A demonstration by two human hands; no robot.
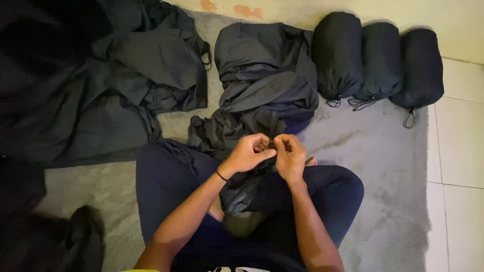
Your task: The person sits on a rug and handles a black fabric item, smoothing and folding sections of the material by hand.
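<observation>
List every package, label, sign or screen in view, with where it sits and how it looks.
No labels, signs or screens show; the only packages are stuffed drawstring sacks.
Left sack: top of the grey rug, dark rounded cylinder, cord end toward the person.
Middle sack: touching the left one, same shape and colour.
Right sack: at the rug's edge beside the tiles, same kind.

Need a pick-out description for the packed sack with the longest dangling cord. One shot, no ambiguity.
Start at the grey rug and follow its far edge by the wall to the row of three stuffed dark drawstring sacks. Take the rightmost sack, nearest the white floor tiles. Its cord loop hangs lowest; the middle sack and left sack have shorter, bunched cords.
</observation>
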